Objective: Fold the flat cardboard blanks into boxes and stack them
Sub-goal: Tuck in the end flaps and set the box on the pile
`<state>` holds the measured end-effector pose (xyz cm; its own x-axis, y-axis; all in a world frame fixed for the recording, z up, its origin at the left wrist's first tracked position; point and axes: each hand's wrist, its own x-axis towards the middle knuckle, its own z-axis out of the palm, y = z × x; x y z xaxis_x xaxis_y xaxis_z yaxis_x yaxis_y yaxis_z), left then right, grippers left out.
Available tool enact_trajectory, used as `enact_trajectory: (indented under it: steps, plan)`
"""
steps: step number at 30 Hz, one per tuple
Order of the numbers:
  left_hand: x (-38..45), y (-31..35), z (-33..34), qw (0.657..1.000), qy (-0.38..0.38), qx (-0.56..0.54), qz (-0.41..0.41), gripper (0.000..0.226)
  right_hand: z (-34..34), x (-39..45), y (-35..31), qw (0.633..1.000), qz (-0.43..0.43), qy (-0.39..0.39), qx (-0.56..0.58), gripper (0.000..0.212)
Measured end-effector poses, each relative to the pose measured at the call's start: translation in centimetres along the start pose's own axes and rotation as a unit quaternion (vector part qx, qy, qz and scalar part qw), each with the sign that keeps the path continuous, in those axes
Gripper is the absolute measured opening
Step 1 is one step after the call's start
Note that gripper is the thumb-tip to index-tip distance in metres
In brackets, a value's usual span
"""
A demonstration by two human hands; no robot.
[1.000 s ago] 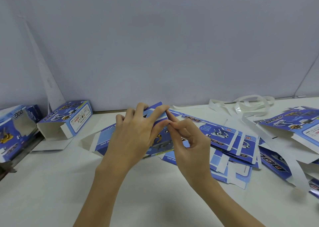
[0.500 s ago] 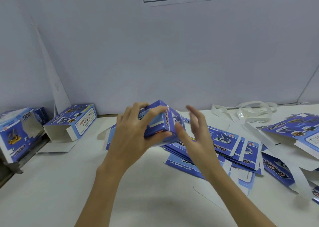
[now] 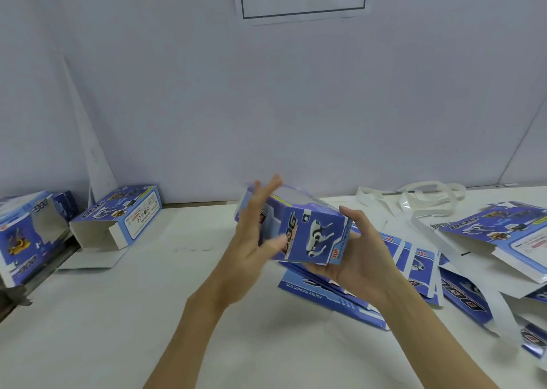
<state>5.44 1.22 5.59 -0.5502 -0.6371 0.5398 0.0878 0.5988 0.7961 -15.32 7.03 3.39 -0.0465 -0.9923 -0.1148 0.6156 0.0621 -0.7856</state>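
A blue cardboard box (image 3: 310, 234) with a white toy dog printed on it is held above the table, opened out into a tube shape. My right hand (image 3: 359, 252) grips it from below and from the right, thumb on its upper right corner. My left hand (image 3: 251, 246) lies against the box's left end with its fingers straight and blurred by motion. Beneath the box, a pile of flat blue blanks (image 3: 414, 258) is spread over the white table (image 3: 118, 314).
Two folded boxes lie at the left: one open-ended box (image 3: 118, 217) near the wall and another (image 3: 26, 234) at the table's edge. A larger blank (image 3: 503, 234) and loose white strips (image 3: 423, 196) cover the right side. A wall rises close behind.
The flat blank was lifted off the pile and opened into a box shape. My right hand moved under and around it, and my left hand let go and spread its fingers against the left end.
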Motion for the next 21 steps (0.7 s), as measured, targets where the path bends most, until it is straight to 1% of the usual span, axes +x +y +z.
enact_trajectory:
  steps: [2,3,5,6,8,9,11,13,15,16,18,19,21]
  plan:
    - [0.6,-0.2,0.3,0.988,0.094,-0.082,-0.091,0.05,0.2,0.1,0.1,1.0,-0.024,0.003,-0.009,0.055]
    - [0.8,-0.7,0.2,0.98,0.114,-0.111,-0.123,0.057,0.3,0.2,0.1,0.999,-0.031,0.004,-0.007,0.055]
    - [1.0,-1.9,-0.3,0.959,0.123,-0.162,-0.197,0.078,0.5,0.4,0.4,0.999,-0.04,0.0,-0.018,0.056]
    - [0.9,-2.4,-0.6,0.95,0.121,-0.168,-0.234,0.087,0.5,0.6,0.7,0.998,-0.044,-0.011,-0.032,0.057]
    - [0.9,-3.4,-1.1,0.932,0.103,-0.179,-0.298,0.097,0.4,1.0,0.9,0.996,-0.051,-0.033,-0.072,0.06]
    - [0.8,-3.8,-1.4,0.927,0.095,-0.185,-0.312,0.099,0.4,1.1,1.0,0.994,-0.052,-0.035,-0.093,0.064]
    - [0.7,-4.1,-2.0,0.928,0.08,-0.186,-0.313,0.098,0.6,1.2,1.1,0.987,-0.056,-0.018,-0.15,0.065]
    - [0.6,-4.3,-2.4,0.938,0.056,-0.178,-0.294,0.089,0.8,1.1,1.6,0.971,-0.074,0.0,-0.226,0.059]
    - [0.5,-4.3,-1.8,0.947,0.044,-0.174,-0.266,0.084,0.9,0.8,2.4,0.953,-0.104,0.013,-0.283,0.068]
    - [0.5,-4.0,-1.4,0.953,0.055,-0.163,-0.251,0.083,1.1,0.8,2.8,0.946,-0.119,0.018,-0.301,0.073]
    - [0.5,-3.4,-0.5,0.969,0.091,-0.1,-0.208,0.079,1.4,0.9,3.1,0.934,-0.15,0.023,-0.323,0.087]
    - [0.5,-3.4,-0.1,0.974,0.097,-0.083,-0.188,0.077,1.4,0.9,3.0,0.928,-0.167,0.024,-0.332,0.093]
    - [0.3,-3.5,0.0,0.977,0.086,-0.085,-0.173,0.071,1.4,0.8,2.4,0.914,-0.199,0.019,-0.354,0.097]
